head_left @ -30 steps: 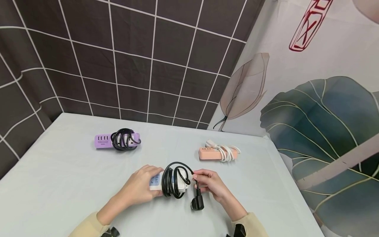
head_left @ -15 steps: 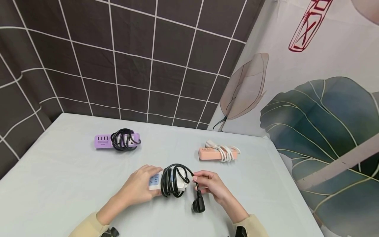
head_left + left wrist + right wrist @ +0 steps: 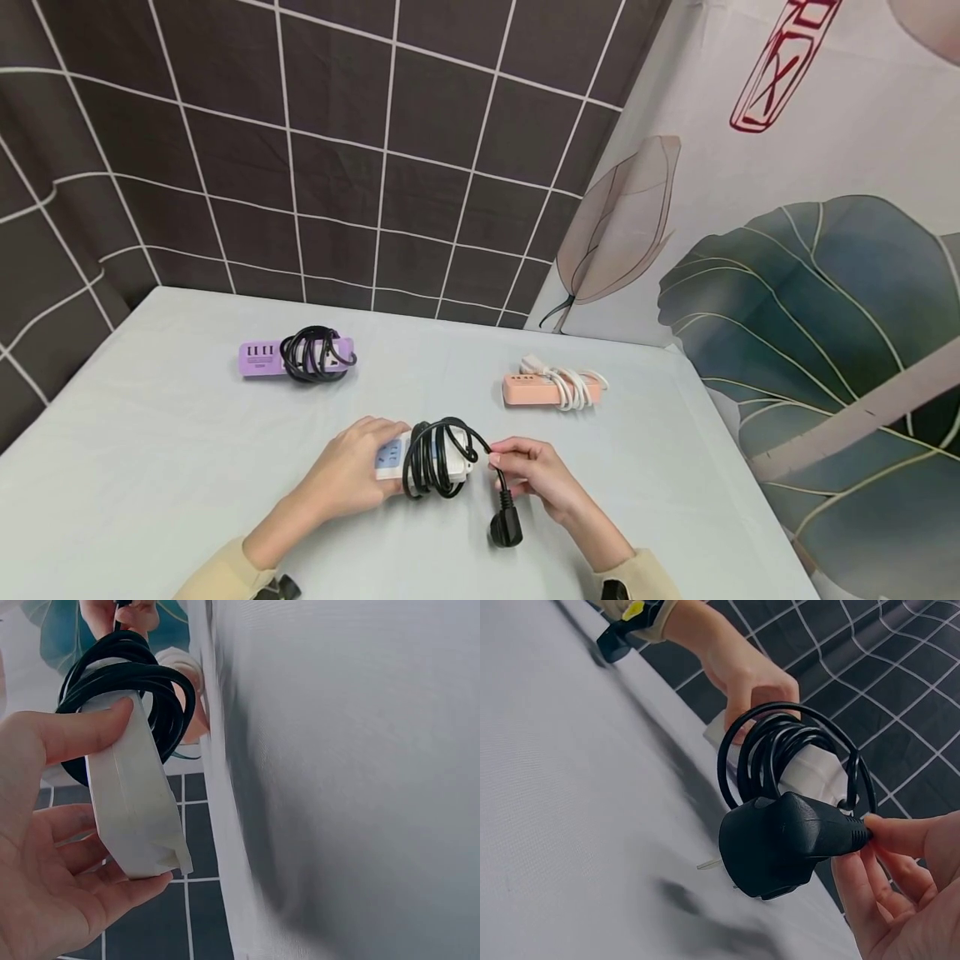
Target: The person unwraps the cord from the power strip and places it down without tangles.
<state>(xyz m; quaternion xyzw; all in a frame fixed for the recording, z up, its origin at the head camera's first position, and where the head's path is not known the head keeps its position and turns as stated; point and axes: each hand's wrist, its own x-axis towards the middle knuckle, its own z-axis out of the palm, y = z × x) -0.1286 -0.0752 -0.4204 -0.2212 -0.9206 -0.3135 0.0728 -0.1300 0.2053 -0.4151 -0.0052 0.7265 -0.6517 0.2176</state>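
Observation:
My left hand grips the left end of a white power strip with blue socket faces, thumb on one side and fingers on the other. Several loops of black cord are wound round the strip's middle. From those loops the free end runs to my right hand, which pinches the cord between thumb and fingers just above the plug. The black plug hangs down below the fingers, and in the right wrist view its pins point toward the table. The left wrist view shows the strip raised off the white tabletop.
A purple power strip wrapped in black cord lies at the back left of the white table. At the back right lies an orange power strip with white cord round it. A dark checked cloth hangs behind the table.
The plug has moved slightly down and to the right with my right hand. The white strip and its loops have shifted a little left in my left hand.

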